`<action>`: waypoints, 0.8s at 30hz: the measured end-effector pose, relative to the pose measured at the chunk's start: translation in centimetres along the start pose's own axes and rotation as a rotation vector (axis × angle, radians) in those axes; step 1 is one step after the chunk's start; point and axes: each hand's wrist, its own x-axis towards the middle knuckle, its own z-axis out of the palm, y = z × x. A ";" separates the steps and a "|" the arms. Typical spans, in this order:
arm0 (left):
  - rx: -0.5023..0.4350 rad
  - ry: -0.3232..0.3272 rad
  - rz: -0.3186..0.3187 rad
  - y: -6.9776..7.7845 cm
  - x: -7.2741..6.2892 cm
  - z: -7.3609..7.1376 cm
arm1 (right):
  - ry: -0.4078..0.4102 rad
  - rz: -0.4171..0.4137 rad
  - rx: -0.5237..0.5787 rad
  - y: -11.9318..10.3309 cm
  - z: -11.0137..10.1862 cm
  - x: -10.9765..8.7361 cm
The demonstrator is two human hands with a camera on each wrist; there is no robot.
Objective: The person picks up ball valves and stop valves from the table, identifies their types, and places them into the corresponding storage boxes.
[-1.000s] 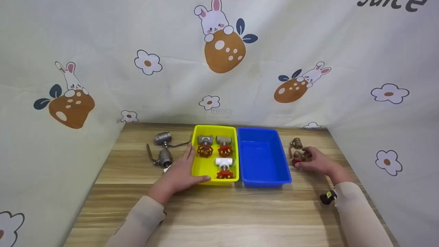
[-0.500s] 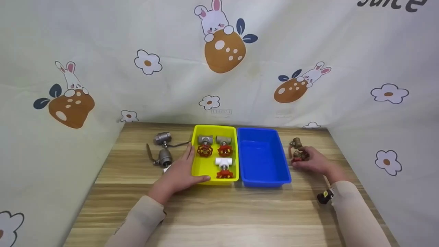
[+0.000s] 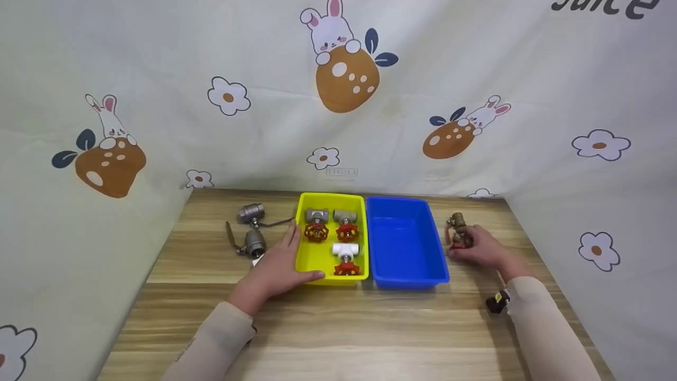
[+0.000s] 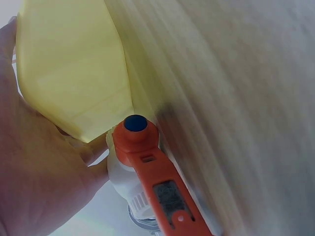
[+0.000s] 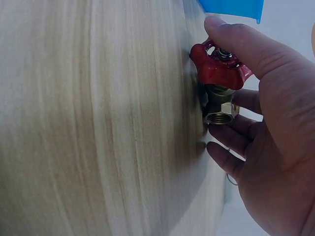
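My right hand holds a brass gate valve with a red handwheel, right of the blue bin. In the right wrist view the thumb lies on the handwheel and the fingers curl around the brass body, close over the table. Just behind it lies a small brass valve with a reddish lever. My left hand rests against the yellow bin, fingers stretched along its left wall and thumb over the front rim. Beside that hand, the left wrist view shows a white ball valve with an orange lever, mostly hidden from the head view.
The yellow bin contains a grey valve, a tan valve and a white valve, all with red handwheels. Touching it is the empty blue bin. Two metal ball valves with levers lie left. A printed cloth encloses the table.
My right hand has shifted slightly left, its fingers closing in around the gate valve, which has also moved a little. My left hand and both bins stay as they were.
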 end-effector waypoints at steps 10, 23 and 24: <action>-0.008 -0.002 -0.003 0.2 0.0 -0.1 | 0.014 -0.049 -0.021 -0.1 -0.1 0.3; -0.002 -0.008 -0.012 0.1 0.0 -0.1 | -0.036 -0.032 -0.173 -0.8 -0.1 1.2; -0.003 -0.008 -0.013 0.1 0.0 -0.1 | -0.038 -0.023 -0.179 -0.8 -0.1 1.2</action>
